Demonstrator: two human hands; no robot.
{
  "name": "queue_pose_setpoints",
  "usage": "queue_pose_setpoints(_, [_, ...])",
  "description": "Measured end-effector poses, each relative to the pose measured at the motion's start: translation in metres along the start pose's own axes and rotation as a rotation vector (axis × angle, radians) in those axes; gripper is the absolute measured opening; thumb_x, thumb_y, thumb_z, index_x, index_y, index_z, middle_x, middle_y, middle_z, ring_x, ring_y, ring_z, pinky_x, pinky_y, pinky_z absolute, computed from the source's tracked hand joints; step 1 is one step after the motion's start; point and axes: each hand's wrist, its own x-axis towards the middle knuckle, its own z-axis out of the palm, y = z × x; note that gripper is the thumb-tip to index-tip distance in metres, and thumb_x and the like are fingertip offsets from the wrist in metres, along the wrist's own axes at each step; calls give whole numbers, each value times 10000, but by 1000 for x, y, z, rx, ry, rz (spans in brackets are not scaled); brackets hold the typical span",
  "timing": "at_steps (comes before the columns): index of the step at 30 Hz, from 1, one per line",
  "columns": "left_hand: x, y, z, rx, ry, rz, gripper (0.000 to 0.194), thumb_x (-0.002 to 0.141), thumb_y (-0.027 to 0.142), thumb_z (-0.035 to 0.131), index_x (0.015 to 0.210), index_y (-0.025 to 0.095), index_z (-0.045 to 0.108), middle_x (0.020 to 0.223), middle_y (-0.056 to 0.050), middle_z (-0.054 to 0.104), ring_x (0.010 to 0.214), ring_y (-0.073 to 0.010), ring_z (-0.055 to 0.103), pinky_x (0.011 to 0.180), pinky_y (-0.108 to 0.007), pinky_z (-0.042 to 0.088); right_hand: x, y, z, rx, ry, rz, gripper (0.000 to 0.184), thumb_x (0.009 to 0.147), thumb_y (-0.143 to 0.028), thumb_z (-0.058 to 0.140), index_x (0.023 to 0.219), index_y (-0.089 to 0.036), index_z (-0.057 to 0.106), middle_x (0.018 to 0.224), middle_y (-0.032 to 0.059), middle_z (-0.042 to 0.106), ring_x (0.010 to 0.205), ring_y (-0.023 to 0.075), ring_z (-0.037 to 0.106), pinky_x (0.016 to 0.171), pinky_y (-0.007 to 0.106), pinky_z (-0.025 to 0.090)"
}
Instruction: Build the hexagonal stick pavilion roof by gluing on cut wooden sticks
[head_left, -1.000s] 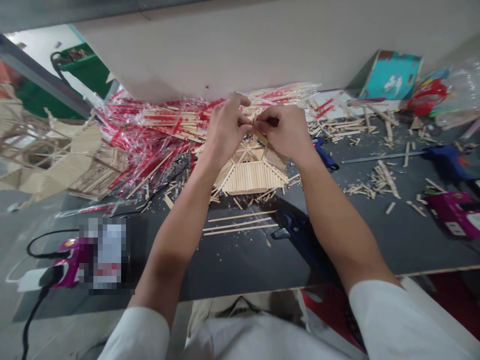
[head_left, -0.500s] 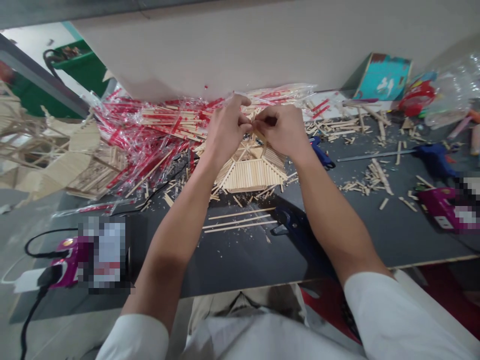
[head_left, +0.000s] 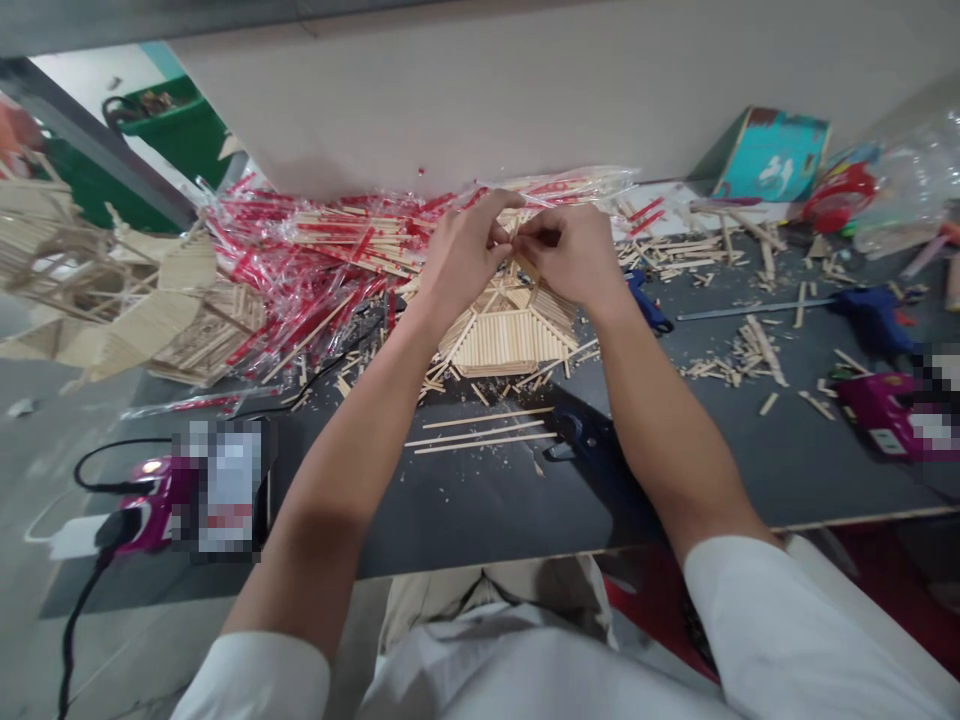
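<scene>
A pale model built from thin wooden sticks (head_left: 496, 342) stands on the dark table, its slatted sides sloping outward. Over its top my left hand (head_left: 466, 250) and my right hand (head_left: 571, 252) meet with fingertips pinched close together. Both hands are closed at the upper part of the model; what sits between the fingertips is too small and covered to make out. Several loose wooden sticks (head_left: 484, 437) lie in front of the model. Beside them, under my right forearm, is a dark blue glue gun (head_left: 589, 440).
Plastic-wrapped stick bundles (head_left: 315, 250) pile up at the back left, beside another stick model (head_left: 135, 290). Stick scraps (head_left: 757, 350) and a second blue glue gun (head_left: 870, 318) lie right. A phone (head_left: 229, 490) and purple power strip (head_left: 154, 500) sit at the front left.
The camera view has shifted slightly, so the table things appear a little to the right. Both hands stay pinched together over the stick model, with barely any movement.
</scene>
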Motion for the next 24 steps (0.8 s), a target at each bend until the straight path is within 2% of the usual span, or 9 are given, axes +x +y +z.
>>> queue_pose_setpoints(7, [-1, 1, 0, 13, -10, 14, 623, 839, 26, 705, 1404, 285, 670, 994, -18, 795, 1019, -232, 756, 991, -378, 561, 1, 1, -1, 2, -23, -5, 145, 836, -113, 683, 869, -192, 801, 841, 57, 780, 808, 227, 709, 807, 387, 551])
queue_pose_setpoints(16, [-2, 7, -2, 47, -25, 6, 556, 855, 45, 719, 1353, 291, 729, 1068, -41, 820, 1072, -242, 764, 1049, -385, 552, 0, 3, -1, -36, -41, -35, 148, 837, -145, 695, 912, -216, 801, 871, 62, 781, 822, 240, 709, 866, 423, 577])
queue_pose_setpoints(21, [-2, 7, -2, 18, -18, -22, 507, 858, 93, 749, 1323, 294, 745, 1036, -46, 822, 1043, -250, 769, 1040, -393, 570, -1, 13, -18, -145, 48, -20, 214, 851, -222, 730, 1046, -243, 813, 1149, 119, 778, 902, 284, 726, 969, 494, 593])
queue_pose_setpoints(24, [-3, 6, -2, -2, -14, -41, 519, 857, 103, 765, 1338, 297, 741, 1038, -56, 819, 1048, -261, 763, 1055, -411, 565, -2, 25, -31, -119, 74, 14, 250, 887, -257, 720, 1120, -237, 808, 1225, 148, 747, 965, 313, 734, 1001, 535, 583])
